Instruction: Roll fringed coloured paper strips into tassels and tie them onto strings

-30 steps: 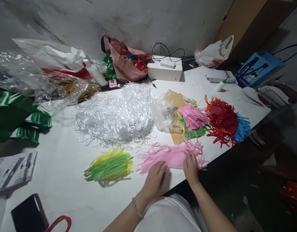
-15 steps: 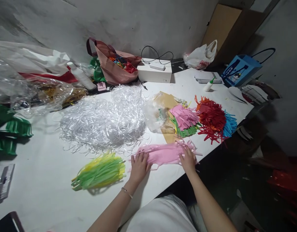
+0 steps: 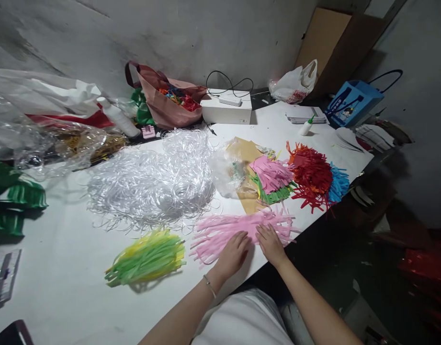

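A sheet of pink fringed tissue paper (image 3: pixel 215 235) lies flat on the white table, its cut strips spread to the left and right. On its near edge, around the uncut middle band, my left hand (image 3: pixel 236 251) rests with fingers extended and slightly bent. My right hand (image 3: pixel 271 244) lies just to the right, fingers stretched over the paper. The thumbs are mostly hidden. A green and yellow fringed tissue bundle (image 3: pixel 146 258) sits left of the pink sheet.
Behind are a heap of white shiny strands (image 3: pixel 152 177), a clear plastic bag (image 3: pixel 227 170), a pink and green tissue pile (image 3: pixel 272 175) and red tissue fringe (image 3: pixel 310 172). A green-capped glue bottle (image 3: pixel 306 127) stands farther back. The table's edge (image 3: pixel 295 247) runs close on the right.
Both hands have moved inward, from the two ends of the pink sheet to its middle. The strips at the left end now lie fanned out and uncovered.
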`<action>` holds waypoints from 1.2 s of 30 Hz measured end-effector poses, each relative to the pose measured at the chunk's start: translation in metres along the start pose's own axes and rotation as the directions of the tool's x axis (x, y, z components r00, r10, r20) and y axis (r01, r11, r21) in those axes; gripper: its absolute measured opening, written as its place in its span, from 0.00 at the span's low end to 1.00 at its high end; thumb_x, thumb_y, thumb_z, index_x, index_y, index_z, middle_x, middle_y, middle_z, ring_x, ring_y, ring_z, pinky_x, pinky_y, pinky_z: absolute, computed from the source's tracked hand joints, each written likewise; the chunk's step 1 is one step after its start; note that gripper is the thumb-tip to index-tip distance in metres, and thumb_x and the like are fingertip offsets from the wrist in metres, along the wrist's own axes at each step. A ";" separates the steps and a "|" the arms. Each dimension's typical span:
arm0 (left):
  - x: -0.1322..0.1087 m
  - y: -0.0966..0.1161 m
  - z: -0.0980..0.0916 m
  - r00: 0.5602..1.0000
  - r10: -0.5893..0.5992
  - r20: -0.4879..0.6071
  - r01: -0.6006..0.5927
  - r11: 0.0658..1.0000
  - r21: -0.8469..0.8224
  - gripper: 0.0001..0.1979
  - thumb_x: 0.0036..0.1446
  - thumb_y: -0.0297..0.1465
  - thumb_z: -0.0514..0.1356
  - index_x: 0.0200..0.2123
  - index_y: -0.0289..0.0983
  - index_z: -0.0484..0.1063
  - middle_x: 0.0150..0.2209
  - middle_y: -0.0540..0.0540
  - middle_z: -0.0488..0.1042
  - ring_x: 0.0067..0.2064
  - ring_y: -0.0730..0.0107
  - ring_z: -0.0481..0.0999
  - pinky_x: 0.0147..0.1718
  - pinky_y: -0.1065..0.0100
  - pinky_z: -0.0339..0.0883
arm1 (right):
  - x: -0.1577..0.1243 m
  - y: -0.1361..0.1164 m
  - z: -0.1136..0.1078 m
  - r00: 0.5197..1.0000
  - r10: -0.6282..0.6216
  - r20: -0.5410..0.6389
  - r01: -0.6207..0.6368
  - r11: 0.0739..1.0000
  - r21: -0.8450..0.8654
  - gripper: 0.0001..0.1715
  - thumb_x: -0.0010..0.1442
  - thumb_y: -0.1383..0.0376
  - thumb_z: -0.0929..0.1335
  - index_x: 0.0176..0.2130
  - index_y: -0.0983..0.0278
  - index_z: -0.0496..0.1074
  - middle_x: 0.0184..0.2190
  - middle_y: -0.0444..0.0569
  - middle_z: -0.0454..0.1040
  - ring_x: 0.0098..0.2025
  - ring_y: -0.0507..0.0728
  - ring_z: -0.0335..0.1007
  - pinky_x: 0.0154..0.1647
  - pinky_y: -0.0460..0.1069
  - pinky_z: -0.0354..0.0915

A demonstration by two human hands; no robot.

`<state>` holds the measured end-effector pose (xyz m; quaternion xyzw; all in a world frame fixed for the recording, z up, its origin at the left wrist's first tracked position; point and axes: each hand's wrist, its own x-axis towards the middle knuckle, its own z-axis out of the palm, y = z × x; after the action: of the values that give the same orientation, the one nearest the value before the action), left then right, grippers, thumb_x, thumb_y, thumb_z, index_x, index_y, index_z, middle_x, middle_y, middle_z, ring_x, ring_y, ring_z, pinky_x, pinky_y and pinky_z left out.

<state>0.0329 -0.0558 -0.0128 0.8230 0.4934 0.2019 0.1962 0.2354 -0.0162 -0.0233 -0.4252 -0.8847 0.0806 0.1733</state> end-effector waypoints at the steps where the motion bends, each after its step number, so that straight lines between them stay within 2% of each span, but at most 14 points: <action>1: 0.008 0.000 0.007 1.000 0.017 0.022 -0.017 1.000 -0.010 0.22 0.60 0.27 0.51 0.58 0.38 0.61 0.58 0.37 0.66 0.60 0.54 0.63 0.56 0.48 0.63 | 0.000 -0.001 0.003 1.000 -0.001 -0.029 0.002 1.000 0.014 0.21 0.62 0.76 0.59 0.48 0.65 0.73 0.51 0.53 0.74 0.59 0.58 0.62 0.65 0.63 0.52; 4: 0.019 -0.006 0.014 0.998 0.023 0.052 -0.023 1.000 -0.009 0.22 0.60 0.28 0.53 0.58 0.35 0.62 0.57 0.36 0.68 0.60 0.53 0.64 0.56 0.48 0.62 | -0.002 -0.006 0.004 0.998 -0.033 -0.061 0.037 0.997 0.071 0.21 0.63 0.75 0.58 0.49 0.66 0.73 0.49 0.52 0.75 0.58 0.56 0.64 0.65 0.60 0.54; 9: 0.007 -0.011 -0.002 0.994 0.039 0.101 -0.042 0.998 0.035 0.18 0.62 0.35 0.53 0.53 0.38 0.69 0.58 0.39 0.69 0.60 0.53 0.63 0.58 0.50 0.58 | -0.014 -0.013 0.003 0.999 -0.028 0.015 0.026 0.992 0.127 0.13 0.65 0.68 0.62 0.46 0.63 0.73 0.46 0.51 0.76 0.54 0.57 0.67 0.63 0.60 0.55; 13: 0.007 -0.013 -0.004 0.994 -0.028 0.102 0.015 0.992 0.126 0.19 0.63 0.33 0.52 0.56 0.40 0.67 0.61 0.41 0.65 0.61 0.54 0.63 0.57 0.50 0.56 | -0.013 -0.020 0.011 0.997 0.057 0.052 -0.061 0.995 0.084 0.14 0.66 0.66 0.63 0.50 0.62 0.72 0.50 0.52 0.74 0.55 0.59 0.65 0.60 0.60 0.56; 16: 0.014 -0.017 0.000 0.993 -0.055 0.109 0.035 0.983 0.183 0.20 0.62 0.28 0.52 0.56 0.40 0.66 0.61 0.41 0.65 0.60 0.53 0.63 0.56 0.51 0.56 | 0.001 -0.026 0.019 0.971 0.223 0.092 -0.220 0.975 -0.036 0.22 0.65 0.68 0.62 0.57 0.60 0.66 0.56 0.54 0.69 0.55 0.62 0.65 0.55 0.61 0.59; 19: 0.017 -0.021 0.002 0.992 -0.041 0.122 0.017 0.982 0.186 0.21 0.61 0.31 0.54 0.58 0.40 0.65 0.61 0.40 0.65 0.61 0.52 0.62 0.55 0.51 0.56 | 0.013 -0.017 0.024 0.889 0.457 0.024 -0.452 0.884 -0.120 0.26 0.63 0.70 0.60 0.60 0.62 0.63 0.62 0.58 0.62 0.56 0.66 0.63 0.52 0.63 0.59; 22: 0.013 -0.023 0.001 0.991 -0.019 0.131 -0.003 0.987 0.160 0.25 0.60 0.36 0.56 0.59 0.40 0.62 0.63 0.38 0.62 0.63 0.51 0.59 0.57 0.50 0.54 | 0.006 0.015 0.018 0.771 0.612 -0.176 -0.623 0.782 -0.005 0.28 0.63 0.66 0.60 0.62 0.64 0.59 0.62 0.60 0.60 0.58 0.68 0.60 0.52 0.63 0.60; 26: 0.008 -0.022 -0.002 0.992 -0.017 0.129 -0.003 0.988 0.156 0.25 0.59 0.35 0.56 0.59 0.38 0.62 0.63 0.38 0.60 0.64 0.49 0.57 0.58 0.49 0.53 | -0.026 0.060 -0.007 0.561 0.708 -0.430 -0.694 0.685 0.223 0.33 0.63 0.62 0.59 0.64 0.69 0.53 0.59 0.65 0.59 0.48 0.64 0.70 0.45 0.57 0.67; 27: 0.008 -0.021 -0.003 0.992 -0.019 0.121 0.000 0.988 0.153 0.24 0.59 0.35 0.56 0.59 0.38 0.63 0.63 0.38 0.61 0.63 0.49 0.57 0.58 0.49 0.53 | -0.032 0.064 -0.013 0.540 0.708 -0.455 -0.698 0.679 0.228 0.32 0.63 0.62 0.59 0.64 0.69 0.53 0.59 0.66 0.58 0.46 0.63 0.71 0.44 0.57 0.67; 28: 0.008 -0.021 -0.005 0.993 -0.019 0.114 0.002 0.989 0.147 0.22 0.60 0.34 0.56 0.58 0.39 0.64 0.63 0.39 0.62 0.63 0.49 0.57 0.59 0.49 0.53 | -0.036 0.063 -0.018 0.566 0.688 -0.454 -0.685 0.699 0.207 0.30 0.64 0.63 0.59 0.62 0.70 0.56 0.59 0.66 0.59 0.46 0.63 0.70 0.45 0.57 0.67; 29: 0.008 -0.020 -0.006 0.994 -0.015 0.109 0.000 0.990 0.139 0.21 0.60 0.34 0.55 0.57 0.39 0.65 0.62 0.39 0.63 0.63 0.49 0.57 0.59 0.49 0.53 | -0.037 0.058 -0.022 0.634 0.646 -0.425 -0.647 0.744 0.167 0.27 0.64 0.64 0.58 0.60 0.69 0.60 0.57 0.64 0.62 0.48 0.63 0.70 0.47 0.57 0.66; 32: 0.010 -0.018 -0.009 0.994 0.008 0.111 -0.020 0.994 0.105 0.19 0.60 0.32 0.55 0.55 0.39 0.67 0.59 0.41 0.66 0.62 0.50 0.59 0.58 0.49 0.54 | -0.017 0.031 -0.023 0.884 0.423 -0.197 -0.423 0.905 0.043 0.20 0.65 0.69 0.57 0.52 0.65 0.69 0.50 0.56 0.71 0.52 0.61 0.65 0.54 0.56 0.61; 34: 0.010 -0.016 -0.010 0.992 0.029 0.126 -0.040 0.996 0.084 0.18 0.60 0.30 0.54 0.54 0.40 0.68 0.58 0.42 0.68 0.60 0.52 0.62 0.57 0.51 0.56 | 0.008 0.012 -0.017 0.935 0.349 -0.060 -0.350 0.937 -0.005 0.20 0.65 0.71 0.57 0.50 0.64 0.71 0.49 0.54 0.72 0.52 0.59 0.65 0.54 0.54 0.60; 36: 0.008 -0.013 -0.009 0.989 0.041 0.140 -0.052 0.996 0.075 0.18 0.61 0.28 0.53 0.54 0.40 0.68 0.57 0.42 0.69 0.58 0.54 0.64 0.56 0.52 0.57 | 0.036 0.000 -0.008 0.945 0.327 -0.012 -0.328 0.945 -0.020 0.19 0.64 0.72 0.59 0.50 0.62 0.71 0.48 0.53 0.73 0.50 0.59 0.65 0.52 0.54 0.59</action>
<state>0.0220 -0.0417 -0.0104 0.8534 0.4667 0.1294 0.1928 0.2174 0.0118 -0.0074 -0.5685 -0.8019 0.0967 0.1564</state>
